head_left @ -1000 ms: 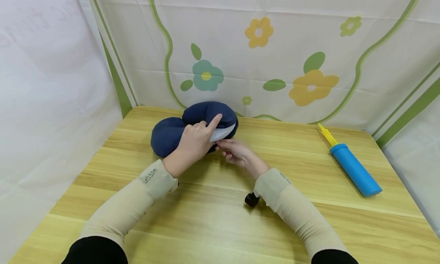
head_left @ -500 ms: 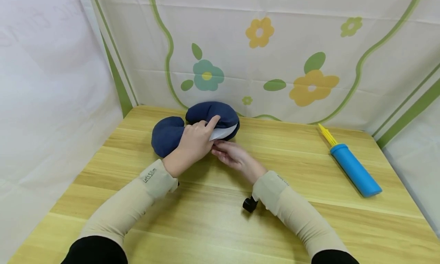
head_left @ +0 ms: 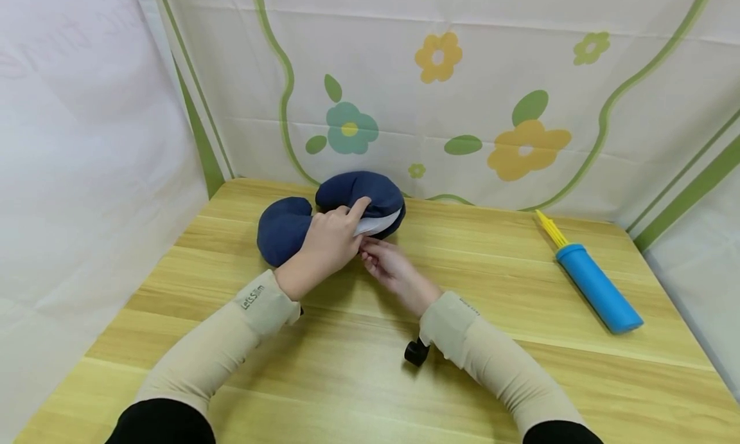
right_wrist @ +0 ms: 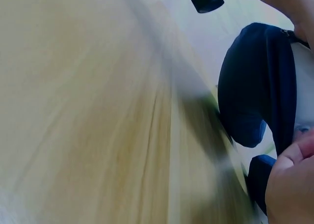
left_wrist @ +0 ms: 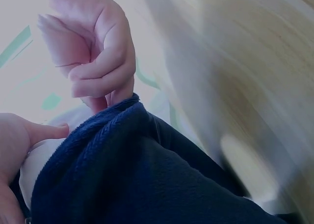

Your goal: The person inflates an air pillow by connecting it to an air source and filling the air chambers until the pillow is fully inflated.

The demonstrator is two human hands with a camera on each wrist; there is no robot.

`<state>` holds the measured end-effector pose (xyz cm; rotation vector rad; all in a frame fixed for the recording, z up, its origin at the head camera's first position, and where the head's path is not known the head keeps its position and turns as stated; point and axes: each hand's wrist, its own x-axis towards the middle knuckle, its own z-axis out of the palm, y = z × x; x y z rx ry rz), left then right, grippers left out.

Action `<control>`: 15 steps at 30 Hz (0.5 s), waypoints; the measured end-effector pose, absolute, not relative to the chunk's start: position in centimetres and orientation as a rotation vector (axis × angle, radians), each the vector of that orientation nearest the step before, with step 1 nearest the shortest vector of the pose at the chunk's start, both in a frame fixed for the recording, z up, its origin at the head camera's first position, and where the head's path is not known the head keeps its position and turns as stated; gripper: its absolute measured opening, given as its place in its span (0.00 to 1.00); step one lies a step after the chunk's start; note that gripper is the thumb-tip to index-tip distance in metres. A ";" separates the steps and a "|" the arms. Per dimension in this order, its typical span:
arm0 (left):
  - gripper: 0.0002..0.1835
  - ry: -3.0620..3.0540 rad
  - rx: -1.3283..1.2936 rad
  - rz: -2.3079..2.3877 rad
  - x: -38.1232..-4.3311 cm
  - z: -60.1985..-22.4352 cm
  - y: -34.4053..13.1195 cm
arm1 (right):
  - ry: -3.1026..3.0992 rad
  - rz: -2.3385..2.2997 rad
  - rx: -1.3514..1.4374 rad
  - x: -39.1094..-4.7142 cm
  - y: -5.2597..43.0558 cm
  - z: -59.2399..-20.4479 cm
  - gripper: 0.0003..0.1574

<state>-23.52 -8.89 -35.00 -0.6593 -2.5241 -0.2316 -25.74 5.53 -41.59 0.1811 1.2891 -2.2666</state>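
Note:
A navy U-shaped neck pillow [head_left: 283,233] rests near the table's back edge, left of centre. An open slit in its fabric bares a white lining or insert [head_left: 377,225]. My left hand [head_left: 328,241] grips the pillow over its front side, index finger stretched across the top. At the near end of the slit, my right hand [head_left: 392,267] pinches the fabric edge with curled fingers. The left wrist view shows those right-hand fingers [left_wrist: 105,69] right at the navy rim, while the left thumb reaches over the white material. In the right wrist view, the right hand [right_wrist: 294,180] overlaps the slit.
A blue hand pump [head_left: 598,288] with a yellow nozzle lies on the wooden table [head_left: 347,380] at the right. Behind stands a white cloth backdrop [head_left: 405,97] with printed flowers. A black wrist camera [head_left: 416,352] hangs below the right cuff.
The right hand has shifted slightly left and nearer the body, staying at the slit's near end. The pillow has edged a little right under the left hand, whose grip looks the same.

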 end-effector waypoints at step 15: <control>0.28 -2.482 -0.671 -0.230 -23.5 -35.3 -8.8 | 1.248 -2.331 0.178 -25.2 4.8 -41.6 0.11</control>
